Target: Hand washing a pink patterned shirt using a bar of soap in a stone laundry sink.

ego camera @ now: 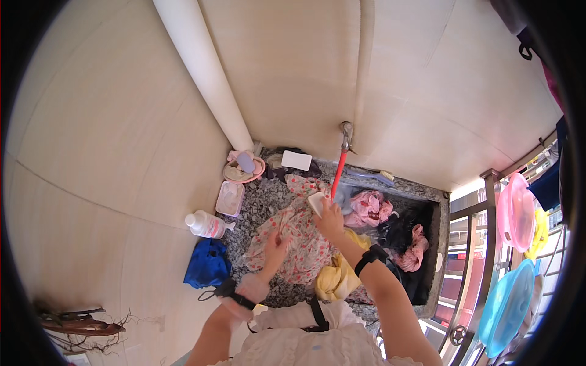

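Note:
A wet white garment with red dots (302, 228) is spread over the granite counter beside the basin. My right hand (330, 222) holds a white rectangular block (316, 203) over its upper part; whether the block is soap or a brush is not clear. My left hand (274, 249) rests on the garment's left side, its fingers bent and slightly blurred. From a wall tap (346, 132) a red hose (338, 176) runs down to just beyond my right fingers. A yellow cloth (339, 279) lies partly under my right forearm.
The stone basin (432, 256) at right holds pink cloth (370, 208) and dark cloth. Along the back edge lie a scrubbing brush (377, 176) and a white rectangular piece (296, 160). To the left are a pink basket (245, 167), a soap box (230, 199), a white bottle (206, 224) and a blue bag (208, 264).

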Available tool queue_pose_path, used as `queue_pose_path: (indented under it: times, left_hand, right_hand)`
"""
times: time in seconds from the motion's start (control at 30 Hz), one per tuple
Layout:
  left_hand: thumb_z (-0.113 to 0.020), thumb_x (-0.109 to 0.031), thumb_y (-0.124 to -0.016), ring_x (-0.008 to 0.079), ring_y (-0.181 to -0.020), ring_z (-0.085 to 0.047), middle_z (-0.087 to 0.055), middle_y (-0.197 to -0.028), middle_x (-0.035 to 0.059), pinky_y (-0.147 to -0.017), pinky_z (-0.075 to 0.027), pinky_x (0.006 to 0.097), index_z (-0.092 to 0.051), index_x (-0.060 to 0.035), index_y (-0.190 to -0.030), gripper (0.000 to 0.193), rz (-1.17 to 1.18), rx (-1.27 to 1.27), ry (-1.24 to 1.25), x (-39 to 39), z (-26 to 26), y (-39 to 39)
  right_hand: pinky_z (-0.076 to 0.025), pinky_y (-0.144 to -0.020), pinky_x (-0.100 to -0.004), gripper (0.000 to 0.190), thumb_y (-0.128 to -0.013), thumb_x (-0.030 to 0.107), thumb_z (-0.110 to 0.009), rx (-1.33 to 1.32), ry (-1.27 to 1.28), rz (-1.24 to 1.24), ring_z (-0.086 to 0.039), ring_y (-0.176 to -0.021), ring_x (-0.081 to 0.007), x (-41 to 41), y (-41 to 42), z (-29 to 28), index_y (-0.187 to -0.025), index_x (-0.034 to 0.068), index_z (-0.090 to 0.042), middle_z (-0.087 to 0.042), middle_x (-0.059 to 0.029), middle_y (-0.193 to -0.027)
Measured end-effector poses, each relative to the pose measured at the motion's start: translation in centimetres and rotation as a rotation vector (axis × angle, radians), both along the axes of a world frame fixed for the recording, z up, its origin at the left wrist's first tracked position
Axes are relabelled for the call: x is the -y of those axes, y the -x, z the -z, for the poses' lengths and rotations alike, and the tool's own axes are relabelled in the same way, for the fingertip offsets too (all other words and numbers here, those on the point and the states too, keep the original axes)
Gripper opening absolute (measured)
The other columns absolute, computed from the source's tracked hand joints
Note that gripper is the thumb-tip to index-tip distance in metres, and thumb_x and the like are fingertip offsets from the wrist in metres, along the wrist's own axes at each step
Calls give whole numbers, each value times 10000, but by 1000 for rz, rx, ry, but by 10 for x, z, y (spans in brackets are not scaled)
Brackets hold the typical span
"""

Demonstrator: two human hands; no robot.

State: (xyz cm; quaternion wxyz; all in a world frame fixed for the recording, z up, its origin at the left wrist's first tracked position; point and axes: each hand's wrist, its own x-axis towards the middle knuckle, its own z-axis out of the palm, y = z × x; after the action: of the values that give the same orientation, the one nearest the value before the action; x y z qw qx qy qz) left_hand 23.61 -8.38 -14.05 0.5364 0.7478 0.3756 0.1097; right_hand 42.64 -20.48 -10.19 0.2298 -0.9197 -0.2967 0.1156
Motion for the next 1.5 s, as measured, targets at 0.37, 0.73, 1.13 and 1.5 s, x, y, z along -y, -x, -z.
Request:
queue_pose_path:
  times: [0.37,0.73,1.13,1.5]
  left_hand:
    - [-733,-42,-857,165,-719,-661,-677,-911,144,-588,-528,289,-378,-33,-1139,453,-48,146,310,16,29,63]
    - [-706,24,-847,187,-723,-673,-646,-873,123,-587,-542,303,-344,-13,-1140,467,67,110,288,12,19,63]
    - [-725,12,-830,159,-778,-664,-661,-903,119,-653,-535,278,-348,-44,-1177,516,64,70,424,-9,29,62]
    - [-658,47,-838,137,-812,-626,-612,-964,58,-760,-518,285,-455,-80,-1226,456,192,32,278,-36,-24,76]
  right_hand:
    - [-458,-843,-487,738,-765,290,-743,406,57,25,-533,-1033,-378,-44,-2,13,-1423,142,-445,-509,-202,-1097]
    - [-469,-866,-507,689,-841,386,-663,545,60,-132,-567,-1059,-389,-19,10,25,-1446,158,-423,-567,-249,-1130]
    - [-452,-826,-479,757,-775,360,-732,480,95,-187,-540,-1047,-373,-19,26,22,-1435,148,-429,-546,-216,-1112]
    - [-454,-860,-547,741,-809,358,-699,445,103,-403,-558,-1042,-388,-9,72,32,-1457,151,-403,-537,-216,-1213]
